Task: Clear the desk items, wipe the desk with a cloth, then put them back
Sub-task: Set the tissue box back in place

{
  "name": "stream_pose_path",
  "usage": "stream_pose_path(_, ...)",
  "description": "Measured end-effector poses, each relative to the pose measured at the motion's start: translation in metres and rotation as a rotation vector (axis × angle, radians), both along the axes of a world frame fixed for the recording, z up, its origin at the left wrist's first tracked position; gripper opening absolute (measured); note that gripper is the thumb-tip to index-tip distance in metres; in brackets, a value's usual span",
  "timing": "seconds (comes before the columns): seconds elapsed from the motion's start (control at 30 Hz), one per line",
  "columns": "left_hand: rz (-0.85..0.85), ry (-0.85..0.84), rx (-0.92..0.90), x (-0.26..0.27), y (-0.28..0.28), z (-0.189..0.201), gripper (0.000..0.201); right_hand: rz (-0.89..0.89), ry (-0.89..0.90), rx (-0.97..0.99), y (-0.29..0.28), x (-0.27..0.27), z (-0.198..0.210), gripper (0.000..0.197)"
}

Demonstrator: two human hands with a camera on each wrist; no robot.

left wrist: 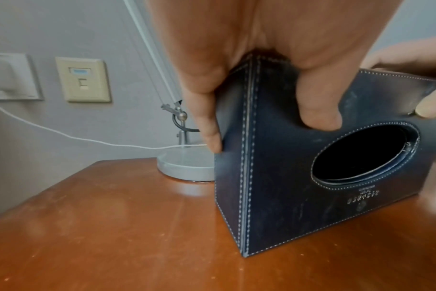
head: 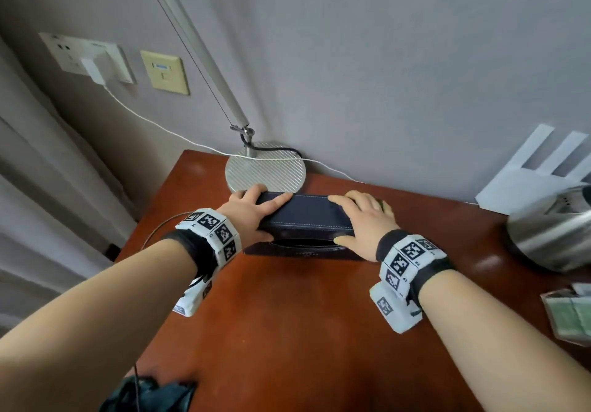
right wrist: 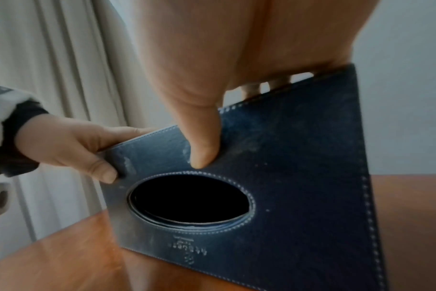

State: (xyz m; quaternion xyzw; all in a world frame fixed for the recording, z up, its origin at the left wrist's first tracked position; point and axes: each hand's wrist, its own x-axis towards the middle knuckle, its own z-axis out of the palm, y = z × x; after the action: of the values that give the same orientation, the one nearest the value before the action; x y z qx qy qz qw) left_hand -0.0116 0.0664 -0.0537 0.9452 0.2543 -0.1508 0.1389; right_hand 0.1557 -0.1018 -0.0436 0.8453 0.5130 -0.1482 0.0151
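Note:
A dark blue leather tissue box (head: 305, 219) with white stitching stands on its side on the reddish-brown desk (head: 287, 315), its oval opening (left wrist: 366, 151) facing me. My left hand (head: 252, 210) grips the box's left end, thumb on the front face (left wrist: 319, 110) and fingers over the far side. My right hand (head: 364, 219) grips the right end the same way, thumb (right wrist: 204, 145) pressed just above the opening (right wrist: 189, 198). The box's lower edge touches the desk (left wrist: 112, 236).
A silver desk lamp base (head: 265, 168) stands right behind the box, by the wall. A white cable (head: 144, 117) runs from the wall socket across the back. A steel kettle (head: 550, 235) and a clear packet (head: 569, 312) sit at the right. A dark cloth (head: 150, 395) lies at the desk's near edge.

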Motion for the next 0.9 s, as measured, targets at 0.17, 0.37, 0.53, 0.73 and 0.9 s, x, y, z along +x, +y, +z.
stream_pose_path(0.17, -0.071, -0.002, -0.007, 0.032, -0.037, 0.002, 0.083, -0.071, 0.028, 0.017, -0.047, 0.027, 0.000, 0.073)
stream_pose_path(0.37, -0.169, -0.031, -0.030, 0.099, -0.091, -0.001, 0.085, -0.200, 0.028, 0.003, -0.119, 0.070, 0.001, 0.074)
stream_pose_path(0.53, -0.192, -0.090, -0.084, 0.154, -0.133, -0.003, 0.085, -0.273, 0.026, 0.003, -0.166, 0.115, 0.000, 0.073)
stream_pose_path(0.73, -0.110, -0.116, -0.147, 0.193, -0.145, -0.001, 0.087, -0.243, 0.056, 0.030, -0.179, 0.159, -0.005, 0.072)
stream_pose_path(0.9, -0.008, -0.174, -0.206, 0.210, -0.133, -0.001, 0.085, -0.202, 0.072, 0.038, -0.168, 0.188, -0.003, 0.068)
